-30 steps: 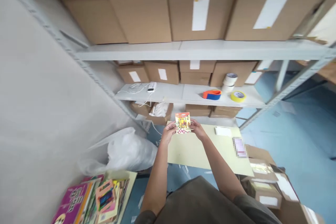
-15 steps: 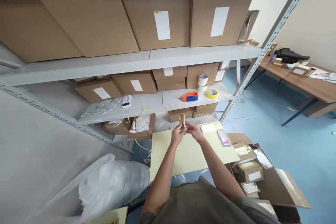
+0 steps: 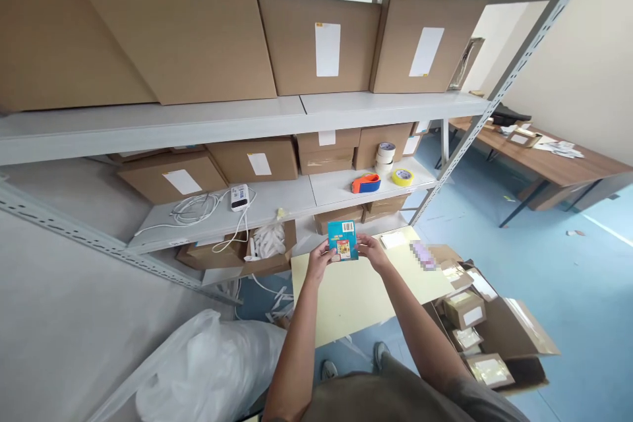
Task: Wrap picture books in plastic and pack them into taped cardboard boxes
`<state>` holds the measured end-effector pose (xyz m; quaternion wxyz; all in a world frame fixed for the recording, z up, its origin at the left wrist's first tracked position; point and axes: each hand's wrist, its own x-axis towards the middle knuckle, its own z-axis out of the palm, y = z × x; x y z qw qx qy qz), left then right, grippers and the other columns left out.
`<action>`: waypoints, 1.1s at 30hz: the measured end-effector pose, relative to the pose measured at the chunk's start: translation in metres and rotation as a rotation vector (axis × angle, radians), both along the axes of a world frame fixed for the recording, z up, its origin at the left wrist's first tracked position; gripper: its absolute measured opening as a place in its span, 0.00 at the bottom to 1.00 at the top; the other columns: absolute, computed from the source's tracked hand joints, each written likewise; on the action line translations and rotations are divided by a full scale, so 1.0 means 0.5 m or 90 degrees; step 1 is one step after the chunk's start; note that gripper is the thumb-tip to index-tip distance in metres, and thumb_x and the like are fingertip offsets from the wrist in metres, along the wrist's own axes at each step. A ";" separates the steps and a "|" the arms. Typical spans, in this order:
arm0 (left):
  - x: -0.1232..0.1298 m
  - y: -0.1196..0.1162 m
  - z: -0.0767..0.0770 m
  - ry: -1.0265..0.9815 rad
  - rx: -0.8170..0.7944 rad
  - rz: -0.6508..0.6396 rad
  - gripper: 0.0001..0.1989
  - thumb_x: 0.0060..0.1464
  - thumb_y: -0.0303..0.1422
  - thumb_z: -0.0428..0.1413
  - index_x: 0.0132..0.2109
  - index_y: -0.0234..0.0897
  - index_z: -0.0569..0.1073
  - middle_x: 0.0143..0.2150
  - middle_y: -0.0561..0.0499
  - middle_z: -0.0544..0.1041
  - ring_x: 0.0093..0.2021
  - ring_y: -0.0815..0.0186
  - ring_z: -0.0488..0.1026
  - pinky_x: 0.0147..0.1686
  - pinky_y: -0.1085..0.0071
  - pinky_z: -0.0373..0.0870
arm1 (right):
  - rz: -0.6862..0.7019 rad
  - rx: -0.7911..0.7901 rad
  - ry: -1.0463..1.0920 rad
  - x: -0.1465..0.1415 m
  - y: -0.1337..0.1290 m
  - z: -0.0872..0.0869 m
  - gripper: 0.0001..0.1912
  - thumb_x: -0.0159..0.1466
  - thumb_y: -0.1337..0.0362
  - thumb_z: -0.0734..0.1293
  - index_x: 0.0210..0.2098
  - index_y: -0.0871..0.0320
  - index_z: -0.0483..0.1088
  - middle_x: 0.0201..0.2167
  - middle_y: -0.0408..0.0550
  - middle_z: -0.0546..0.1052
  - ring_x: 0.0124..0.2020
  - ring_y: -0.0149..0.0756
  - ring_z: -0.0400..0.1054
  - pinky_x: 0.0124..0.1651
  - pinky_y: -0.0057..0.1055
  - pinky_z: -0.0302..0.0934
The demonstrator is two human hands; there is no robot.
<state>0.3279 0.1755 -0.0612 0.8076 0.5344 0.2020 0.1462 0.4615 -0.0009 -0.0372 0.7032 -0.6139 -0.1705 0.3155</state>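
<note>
A small teal book-like item (image 3: 342, 240) is held up over the pale yellow tabletop (image 3: 341, 310). The face toward me carries a white barcode label at its upper right and a colourful picture below; whether it is a book or a thin box I cannot tell. My left hand (image 3: 320, 258) grips its left edge, thumb on the front. At the right edge, my right hand (image 3: 372, 250) pinches it with the fingers partly behind. A white paper or card stack (image 3: 392, 240) and a blurred-out pinkish item (image 3: 423, 255) lie on the table to the right.
Shelving ahead holds large cardboard boxes (image 3: 208, 39), tape rolls (image 3: 402, 177), an orange-and-blue strap roll (image 3: 366, 183) and a power strip (image 3: 240, 197) with cable. An open carton of small parcels (image 3: 531, 326) stands at right. Clear plastic wrap (image 3: 212, 369) bulges at lower left.
The item has turned from edge-on to its flat teal face toward me. My hands have moved apart to its two sides. The view has shifted slightly.
</note>
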 end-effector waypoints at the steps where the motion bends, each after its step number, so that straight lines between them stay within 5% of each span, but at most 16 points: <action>1: 0.001 0.000 -0.006 0.005 0.001 0.002 0.39 0.44 0.48 0.73 0.62 0.39 0.78 0.51 0.42 0.84 0.48 0.54 0.82 0.47 0.59 0.80 | -0.006 0.000 0.005 -0.005 -0.004 0.004 0.24 0.51 0.55 0.78 0.47 0.54 0.79 0.37 0.47 0.82 0.41 0.48 0.79 0.47 0.48 0.74; 4: 0.011 -0.002 -0.017 0.023 0.029 0.013 0.39 0.44 0.47 0.73 0.62 0.38 0.78 0.51 0.42 0.84 0.48 0.53 0.82 0.48 0.56 0.80 | -0.009 0.005 0.015 -0.011 -0.017 0.015 0.23 0.51 0.55 0.78 0.45 0.53 0.77 0.38 0.47 0.83 0.41 0.48 0.80 0.44 0.47 0.75; 8: 0.040 -0.021 -0.001 0.064 0.206 0.141 0.34 0.44 0.45 0.73 0.57 0.38 0.81 0.50 0.41 0.84 0.49 0.54 0.82 0.54 0.56 0.77 | -0.020 0.014 -0.006 -0.005 -0.030 0.022 0.25 0.52 0.54 0.78 0.47 0.54 0.76 0.44 0.51 0.85 0.42 0.49 0.80 0.43 0.47 0.75; 11: 0.072 -0.059 0.029 0.010 0.262 0.074 0.30 0.46 0.44 0.72 0.56 0.38 0.82 0.49 0.42 0.85 0.48 0.55 0.82 0.54 0.58 0.77 | -0.012 0.041 -0.074 0.002 -0.035 0.025 0.26 0.52 0.53 0.78 0.49 0.54 0.78 0.48 0.53 0.84 0.48 0.54 0.80 0.48 0.50 0.74; 16: 0.114 -0.113 0.076 -0.042 0.223 0.001 0.30 0.48 0.45 0.71 0.56 0.35 0.82 0.47 0.43 0.86 0.47 0.54 0.83 0.50 0.60 0.79 | 0.062 0.072 -0.176 0.024 -0.058 0.030 0.24 0.57 0.52 0.75 0.52 0.48 0.81 0.57 0.50 0.81 0.62 0.54 0.72 0.63 0.52 0.65; 22: 0.113 -0.105 0.101 -0.036 0.104 -0.018 0.39 0.42 0.48 0.74 0.59 0.33 0.80 0.53 0.37 0.84 0.49 0.50 0.82 0.49 0.57 0.79 | -0.079 -0.014 -0.144 0.095 -0.113 0.035 0.29 0.54 0.53 0.76 0.54 0.51 0.77 0.51 0.52 0.82 0.52 0.51 0.75 0.50 0.45 0.72; 26: 0.113 -0.102 0.083 0.006 0.070 0.023 0.41 0.38 0.44 0.76 0.60 0.33 0.80 0.53 0.37 0.84 0.51 0.50 0.81 0.51 0.57 0.78 | -0.005 0.025 -0.054 0.115 -0.125 0.032 0.30 0.50 0.56 0.77 0.52 0.54 0.76 0.37 0.47 0.81 0.36 0.41 0.75 0.38 0.36 0.70; 29: 0.113 -0.104 0.054 0.041 0.053 0.107 0.40 0.39 0.40 0.77 0.61 0.35 0.80 0.54 0.38 0.83 0.51 0.53 0.81 0.51 0.59 0.77 | 0.008 0.039 -0.019 0.118 -0.121 0.022 0.29 0.49 0.56 0.78 0.50 0.54 0.75 0.37 0.46 0.80 0.35 0.40 0.75 0.37 0.35 0.70; 33: 0.102 -0.109 0.004 0.062 0.048 0.119 0.38 0.41 0.38 0.75 0.61 0.36 0.79 0.57 0.40 0.82 0.52 0.56 0.81 0.50 0.63 0.77 | 0.028 0.024 0.039 0.124 -0.117 -0.015 0.27 0.49 0.57 0.77 0.48 0.54 0.75 0.36 0.46 0.80 0.37 0.43 0.76 0.38 0.38 0.72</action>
